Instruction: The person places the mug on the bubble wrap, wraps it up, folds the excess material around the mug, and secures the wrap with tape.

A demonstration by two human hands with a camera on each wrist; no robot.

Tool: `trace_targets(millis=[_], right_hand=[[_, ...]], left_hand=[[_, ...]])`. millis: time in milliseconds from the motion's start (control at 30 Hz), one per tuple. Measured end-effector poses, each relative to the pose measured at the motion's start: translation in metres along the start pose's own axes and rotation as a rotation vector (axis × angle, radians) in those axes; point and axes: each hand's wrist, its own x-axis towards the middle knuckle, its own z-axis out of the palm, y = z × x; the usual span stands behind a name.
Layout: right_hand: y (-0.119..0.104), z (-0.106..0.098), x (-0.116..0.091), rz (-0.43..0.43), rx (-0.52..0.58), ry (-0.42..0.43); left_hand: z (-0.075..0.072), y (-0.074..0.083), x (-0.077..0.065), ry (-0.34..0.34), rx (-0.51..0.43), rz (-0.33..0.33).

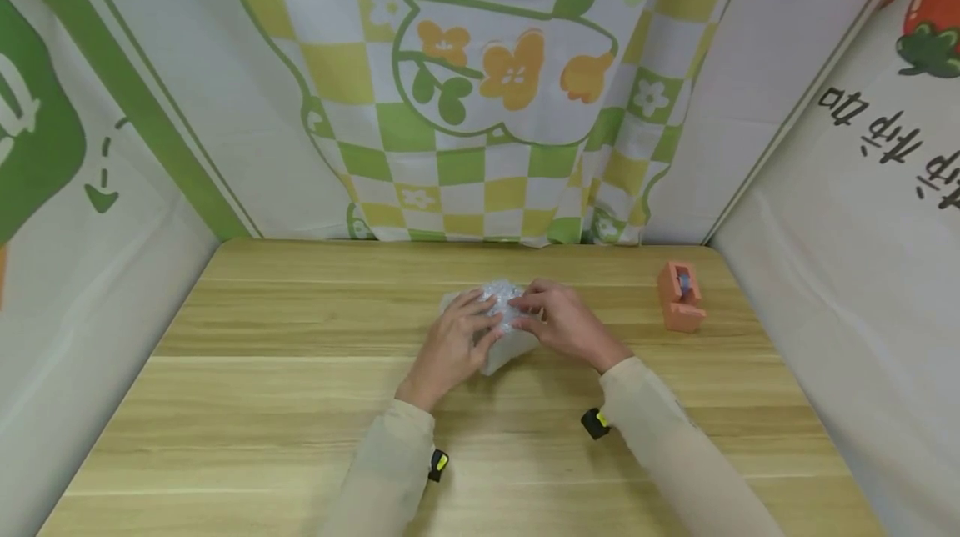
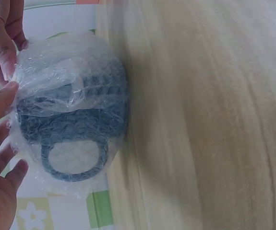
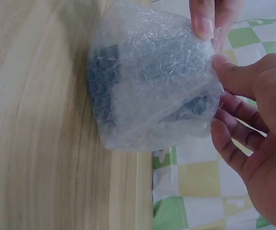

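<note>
A dark blue mug [image 2: 73, 124], wrapped in clear bubble wrap [image 1: 501, 303], sits on the table with its looped handle [image 2: 75, 178] showing through in the left wrist view. My left hand [image 1: 452, 341] holds the bunched wrap at the top from the left, its thumb at the near side and the fingers spread over it. From the right, my right hand [image 1: 566, 322] pinches the same gathered top with bent fingers and thumb. The right wrist view shows the overlapped layers of the wrap [image 3: 152, 86] and both hands' fingertips close together at its top. The mug's rim is hidden.
An orange tape dispenser [image 1: 681, 299] with a roll in it stands at the right back of the wooden table [image 1: 300, 404]. Behind the table hangs a green and yellow checked cloth [image 1: 457, 170]. White printed cloth walls flank both sides.
</note>
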Motion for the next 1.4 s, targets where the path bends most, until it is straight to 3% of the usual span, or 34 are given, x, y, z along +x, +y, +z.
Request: trace_targets(millis=[400,633,867,967,1067,1200,1300,1400], right_hand=[[-0.005,0.001,0.009,0.026,0.007,-0.022],[-0.006,0.004,0.008,0.058,0.034,-0.012],[-0.003,0.003,0.001,0.046,0.042,0.012],[0.003,-0.005,-0.007,0.066,0.087,0.080],[0.021,-0.019,-0.020,0.174,0.095,0.211],[0.058,-0.045,-0.047,0.473,0.006,0.390],[0.087,-0.062,-0.070,0.713,-0.092,0.462],[0.110,-0.073,-0.091,0.891,-0.141,0.468]], left_hand=[[-0.003,0.000,0.002,-0.006,0.012,-0.048],[-0.006,-0.002,0.002,-0.100,0.086,-0.045],[-0.005,-0.004,0.003,-0.120,0.125,-0.022],[-0.004,-0.006,0.002,-0.115,0.112,-0.026],[-0.003,-0.007,0.002,-0.101,0.094,-0.025],[-0.002,-0.008,0.002,-0.084,0.069,-0.019],[-0.001,-0.009,0.001,-0.082,0.067,-0.022],[-0.001,-0.010,0.001,-0.086,0.074,-0.026]])
